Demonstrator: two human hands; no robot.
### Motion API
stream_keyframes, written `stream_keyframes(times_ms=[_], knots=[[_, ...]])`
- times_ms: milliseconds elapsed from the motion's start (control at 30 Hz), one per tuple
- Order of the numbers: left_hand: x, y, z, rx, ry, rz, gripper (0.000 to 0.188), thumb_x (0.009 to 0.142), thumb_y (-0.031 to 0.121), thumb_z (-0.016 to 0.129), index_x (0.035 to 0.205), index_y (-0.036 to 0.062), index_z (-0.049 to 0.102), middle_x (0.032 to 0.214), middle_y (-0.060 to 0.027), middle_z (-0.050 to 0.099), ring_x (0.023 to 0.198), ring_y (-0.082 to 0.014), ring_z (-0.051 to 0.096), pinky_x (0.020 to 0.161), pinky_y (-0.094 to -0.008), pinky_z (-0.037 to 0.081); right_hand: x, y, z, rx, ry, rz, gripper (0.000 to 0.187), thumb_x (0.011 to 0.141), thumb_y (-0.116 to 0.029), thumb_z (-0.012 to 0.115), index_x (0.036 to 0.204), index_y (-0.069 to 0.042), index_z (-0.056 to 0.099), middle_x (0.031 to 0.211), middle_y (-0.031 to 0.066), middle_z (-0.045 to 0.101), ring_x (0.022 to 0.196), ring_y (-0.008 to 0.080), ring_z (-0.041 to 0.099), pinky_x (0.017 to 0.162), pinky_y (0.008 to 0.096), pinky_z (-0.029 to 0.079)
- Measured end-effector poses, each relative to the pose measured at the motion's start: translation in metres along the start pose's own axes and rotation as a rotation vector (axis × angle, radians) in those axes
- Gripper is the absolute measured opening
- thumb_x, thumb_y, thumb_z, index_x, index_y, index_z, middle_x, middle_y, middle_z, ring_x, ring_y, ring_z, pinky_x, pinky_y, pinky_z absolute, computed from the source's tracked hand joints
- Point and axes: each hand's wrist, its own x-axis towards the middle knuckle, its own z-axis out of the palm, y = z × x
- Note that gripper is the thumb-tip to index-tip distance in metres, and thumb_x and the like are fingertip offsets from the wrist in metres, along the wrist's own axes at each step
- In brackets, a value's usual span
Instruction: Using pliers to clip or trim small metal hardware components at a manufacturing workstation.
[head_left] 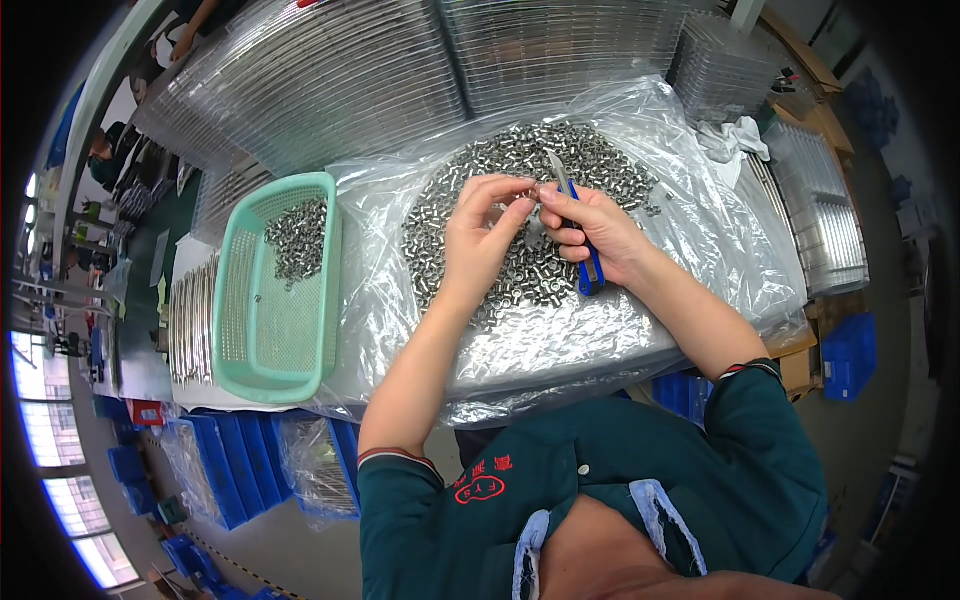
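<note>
One small metal piece (537,194) sits, as far as we can see, where our fingertips meet above the heap; our left hand (489,222) pinches it with thumb and bent fingers; our right hand (590,228) curls round a blue utility knife (591,270), its bare blade pointing away from us, thumb and forefinger up against the piece; we judge the piece light, stiff and hard to crush, likely slippery, so best nipped by its sides, clear of the blade; the knife should feel light too, safest by its handle; our piece's own form is mostly hidden, but the heap of metal parts (520,275) looks silvery, shiny and stubby, loose on clear plastic sheeting (725,225); more lie in a mint-green basket (225,300) on our left
</note>
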Motion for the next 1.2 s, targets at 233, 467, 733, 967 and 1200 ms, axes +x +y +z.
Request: stream_keyframes(times_ms=[233, 467, 733, 967, 1200], knots=[[-0.001, 0.0102, 0.0063, 0.224, 0.011, 0.09, 0.018, 0.078, 0.004, 0.062, 0.096, 0.0038, 0.059, 0.097, -0.0075, 0.053, 0.079, -0.0139, 0.057, 0.062, -0.023, 0.048, -0.0001, -0.0002, -0.0038, 0.028, 0.002, 0.043, 0.014, 0.086, -0.022, 0.058, 0.086, -0.009, 0.052, 0.069, -0.005, 0.048, 0.047, -0.0018, 0.037, 0.036, 0.0117, 0.029], [-0.0015, 0.0084, 0.006, 0.216, 0.003, 0.089, 0.02, 0.077, 0.004, 0.062, 0.096, 0.0033, 0.059, 0.095, -0.0071, 0.054, 0.078, -0.0131, 0.057, 0.061, -0.0229, 0.047, 0.0026, 0.0004, -0.0062, 0.042, -0.035, 0.067, 0.014, 0.087, -0.022, 0.056, 0.085, -0.008, 0.052, 0.068, -0.0053, 0.048, 0.047, -0.002, 0.037, 0.035, 0.012, 0.029], [-0.0013, 0.0044, 0.0021, 0.391, 0.015, 0.177, 0.02, 0.078, 0.006, 0.063, 0.098, 0.0078, 0.063, 0.094, -0.0062, 0.054, 0.079, -0.0135, 0.056, 0.064, -0.0249, 0.047, 0.001, -0.0003, -0.0037, 0.047, -0.022, 0.052, 0.016, 0.086, -0.022, 0.057, 0.082, -0.008, 0.051, 0.068, -0.005, 0.048, 0.048, -0.002, 0.038, 0.035, 0.0117, 0.029], [-0.0021, 0.0092, 0.006, 0.321, 0.028, 0.181, 0.019, 0.076, 0.002, 0.063, 0.095, 0.005, 0.061, 0.097, -0.0069, 0.053, 0.081, -0.0127, 0.056, 0.065, -0.0226, 0.047, 0.0001, -0.0003, -0.0035, 0.029, -0.002, 0.047, 0.013, 0.087, -0.022, 0.056, 0.088, -0.01, 0.051, 0.07, -0.0049, 0.048, 0.048, -0.002, 0.038, 0.036, 0.0113, 0.029], [-0.0021, 0.0107, 0.0057, 0.28, 0.033, 0.162, 0.019, 0.077, 0.003, 0.063, 0.096, 0.0031, 0.06, 0.098, -0.0078, 0.053, 0.079, -0.0128, 0.057, 0.065, -0.0231, 0.048, 0.0009, 0.001, -0.0059, 0.038, -0.024, 0.046, 0.013, 0.087, -0.022, 0.056, 0.088, -0.01, 0.051, 0.07, -0.0051, 0.048, 0.049, -0.0019, 0.038, 0.037, 0.0117, 0.029]])
